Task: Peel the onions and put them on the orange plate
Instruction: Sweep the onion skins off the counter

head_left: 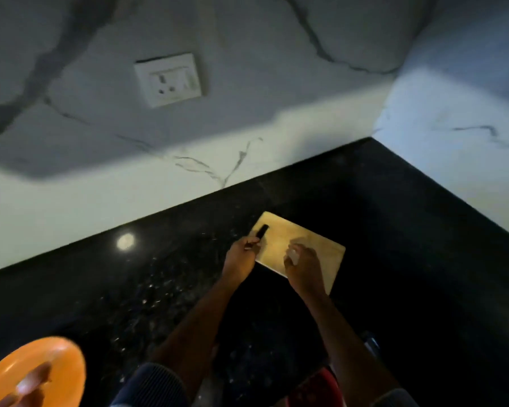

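Head view: left hand [241,254] grips knife [260,232], right hand [301,264] holds onion [294,255] over board [306,245]; no legible text.

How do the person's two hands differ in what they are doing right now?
The left hand grips a dark knife handle at the near-left edge of the wooden cutting board; the right hand holds a small pale piece, probably onion, over the board's middle. The left sits nearer the wall. Both are curled round something above the black counter.
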A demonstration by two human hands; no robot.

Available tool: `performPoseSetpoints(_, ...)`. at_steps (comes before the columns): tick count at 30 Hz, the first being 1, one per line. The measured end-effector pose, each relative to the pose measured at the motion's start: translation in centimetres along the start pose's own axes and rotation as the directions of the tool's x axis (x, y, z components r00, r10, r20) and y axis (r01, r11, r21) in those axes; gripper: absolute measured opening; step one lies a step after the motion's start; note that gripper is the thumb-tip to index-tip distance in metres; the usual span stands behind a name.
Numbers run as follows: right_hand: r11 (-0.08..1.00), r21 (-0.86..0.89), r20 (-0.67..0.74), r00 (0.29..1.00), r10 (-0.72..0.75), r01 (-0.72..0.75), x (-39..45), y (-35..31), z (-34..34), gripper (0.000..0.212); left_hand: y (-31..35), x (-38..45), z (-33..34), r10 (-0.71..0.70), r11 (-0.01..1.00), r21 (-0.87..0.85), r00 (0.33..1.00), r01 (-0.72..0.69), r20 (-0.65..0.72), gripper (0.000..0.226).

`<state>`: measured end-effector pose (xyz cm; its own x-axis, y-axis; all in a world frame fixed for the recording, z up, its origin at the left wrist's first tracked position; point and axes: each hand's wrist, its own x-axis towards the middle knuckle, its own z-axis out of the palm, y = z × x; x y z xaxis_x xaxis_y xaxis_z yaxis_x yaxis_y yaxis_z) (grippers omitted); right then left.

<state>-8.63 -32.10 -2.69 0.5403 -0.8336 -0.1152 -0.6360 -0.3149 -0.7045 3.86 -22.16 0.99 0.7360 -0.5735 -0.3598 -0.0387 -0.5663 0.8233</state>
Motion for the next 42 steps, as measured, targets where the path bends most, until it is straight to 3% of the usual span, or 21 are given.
performPoseSetpoints(3, 0.986, -0.054, -0.088, 0.985, 0.150, -0.155, 0.4, 2.6, -2.2, 0.048, 1.5, 2.5, 2.6, 0.105, 0.986, 0.125, 0.993, -0.112, 0.062, 0.029)
performPoseSetpoints(7, 0.930, -0.105, -0.098, 0.935, 0.342, -0.351, 1.2, 4.6, -3.9, 0.061, 1.0, 5.3, 4.1, 0.094, 0.972, 0.216, 0.996, -0.093, 0.001, 0.046)
performPoseSetpoints(11, 0.923, -0.074, -0.054, 0.925, 0.375, -0.379, 1.5, 5.3, -3.5, 0.063, 0.9, 5.8, 4.6, 0.082, 0.946, 0.314, 0.997, -0.080, 0.008, 0.045)
performPoseSetpoints(14, 0.931, -0.064, -0.084, 0.932, 0.353, -0.359, 1.7, 5.3, -3.1, 0.062, 0.0, 6.5, 4.7, 0.007, 0.933, 0.359, 1.000, 0.004, -0.029, 0.050)
performPoseSetpoints(19, 0.935, -0.007, -0.082, 0.932, 0.354, -0.355, 2.6, 4.3, -2.7, 0.064, -1.2, 7.0, 3.4, 0.022, 0.961, 0.276, 0.997, 0.000, -0.074, 0.041)
performPoseSetpoints(24, 0.974, -0.026, -0.018, 0.974, 0.226, -0.227, 3.2, 1.4, -0.6, 0.064, -2.8, 5.6, -0.9, -0.032, 0.981, 0.180, 0.975, 0.073, -0.220, 0.049)
performPoseSetpoints(30, 0.998, -0.053, 0.127, 0.991, 0.049, -0.042, 1.8, -5.4, 4.9, 0.054, -7.2, 0.9, -8.7, -0.183, 0.978, 0.002, 0.868, 0.207, -0.462, 0.039)
performPoseSetpoints(36, 0.985, -0.094, 0.306, 0.946, -0.109, 0.144, -1.4, -10.7, 9.2, 0.050, -12.8, -5.3, -13.2, -0.334, 0.942, -0.167, 0.748, 0.292, -0.574, 0.040)
performPoseSetpoints(42, 0.949, -0.086, 0.419, 0.875, -0.242, 0.304, -5.7, -13.3, 12.3, 0.045, -17.4, -11.3, -15.2, -0.415, 0.910, -0.301, 0.652, 0.287, -0.634, 0.032)
